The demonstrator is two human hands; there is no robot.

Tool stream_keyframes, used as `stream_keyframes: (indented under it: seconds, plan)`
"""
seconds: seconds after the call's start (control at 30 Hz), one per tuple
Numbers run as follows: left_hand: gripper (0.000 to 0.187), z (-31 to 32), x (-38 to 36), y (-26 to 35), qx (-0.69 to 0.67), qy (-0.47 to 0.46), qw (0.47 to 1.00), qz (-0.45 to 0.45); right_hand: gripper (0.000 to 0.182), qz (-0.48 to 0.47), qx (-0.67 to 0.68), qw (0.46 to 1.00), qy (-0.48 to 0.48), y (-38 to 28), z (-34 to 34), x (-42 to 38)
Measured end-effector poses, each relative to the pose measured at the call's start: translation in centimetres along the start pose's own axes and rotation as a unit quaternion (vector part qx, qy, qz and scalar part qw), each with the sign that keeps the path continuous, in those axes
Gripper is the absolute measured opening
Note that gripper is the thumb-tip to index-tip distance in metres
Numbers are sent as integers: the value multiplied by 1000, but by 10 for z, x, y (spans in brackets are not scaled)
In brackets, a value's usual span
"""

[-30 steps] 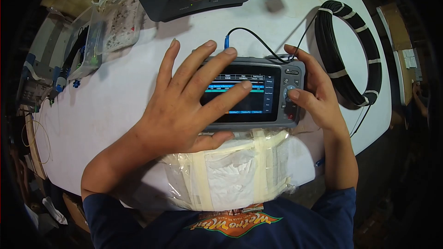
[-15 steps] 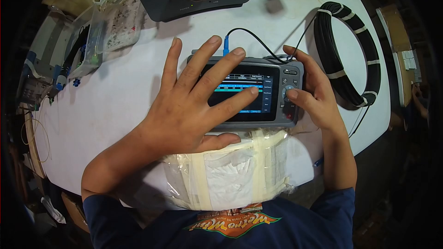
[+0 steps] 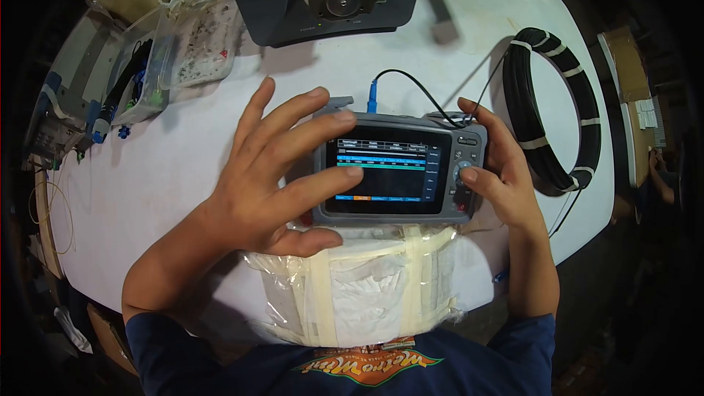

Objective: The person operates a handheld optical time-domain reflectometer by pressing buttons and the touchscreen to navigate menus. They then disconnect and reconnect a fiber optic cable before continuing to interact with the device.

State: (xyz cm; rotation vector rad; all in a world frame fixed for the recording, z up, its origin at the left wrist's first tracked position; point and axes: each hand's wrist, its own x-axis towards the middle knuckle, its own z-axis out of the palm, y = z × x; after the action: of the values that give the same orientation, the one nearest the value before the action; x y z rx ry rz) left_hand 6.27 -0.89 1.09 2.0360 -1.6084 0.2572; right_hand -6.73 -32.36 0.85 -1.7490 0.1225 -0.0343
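Observation:
A grey handheld Mini-OTDR (image 3: 400,182) with a lit screen lies across the middle of the table. My right hand (image 3: 507,180) wraps round its right end, the thumb on the round button pad and the fingers behind the top edge. Over the left part of the screen, my left hand (image 3: 257,183) is spread open, its index fingertip over the coloured rows. A blue connector (image 3: 372,95) is plugged into the tester's top edge, and a thin black cable (image 3: 414,77) arcs from it toward the right. Just in front of the tester sits a taped, plastic-wrapped white bundle (image 3: 367,286).
To the right stands a coil of black cable (image 3: 524,103) bound with white ties. A dark machine (image 3: 264,11) marked ETN 3000 is at the back. Clear plastic bins (image 3: 165,66) with small parts sit back left. Another person's arm (image 3: 660,176) shows at far right.
My left hand has slid left over the tester, uncovering more of the screen. My right hand keeps its grip. The whole view has shifted, so the table things appear lower.

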Motion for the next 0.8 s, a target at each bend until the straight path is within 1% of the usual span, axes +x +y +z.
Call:
stream_keyframes:
  seconds: [0.07, 0.1, 0.13, 0.2, 0.27, 0.33, 0.43, 0.53, 0.67, 0.73, 0.77, 0.8]
  plan:
    - [44, -4, -6, -4, -18, 59, 997, 51, 89, 0, 0, 1000, 1, 1, 0, 0]
    - [40, -5, -7, -3, -11, 60, 997, 49, 90, 0, -3, 1000, 7, 1, 0, 0]
    - [40, -6, -9, -5, -10, 61, 997, 47, 90, 0, -3, 1000, 5, 1, 1, 0]
    - [50, -4, -12, -9, 14, 36, 994, 102, 90, 3, -3, 1000, 16, 1, 1, 0]
    - [50, -1, -10, -8, 14, 40, 993, 112, 91, 7, -2, 1000, 15, 1, 0, 0]
    - [51, 0, -9, -5, 31, 19, 995, 95, 91, 15, -1, 1000, 13, 0, 0, -1]
    - [51, 2, -7, -5, 22, 13, 995, 92, 91, 18, -6, 1000, 16, 0, 1, 0]
    - [51, 2, -9, -6, 9, 38, 995, 87, 91, 6, -14, 1000, 20, 2, 0, 0]
    - [53, 2, -8, -11, -6, 22, 997, 75, 92, -2, -10, 1000, 20, 1, 1, 0]
    - [57, 5, -7, -14, -52, 39, 997, 39, 92, -6, -7, 1000, 19, 1, 0, 0]
    - [64, 6, -4, -16, -65, 55, 995, 46, 91, -2, -4, 1000, 14, 1, 0, 0]
    - [64, 8, -3, -16, -66, 55, 995, 48, 91, 2, -2, 1000, 8, 1, 0, 0]
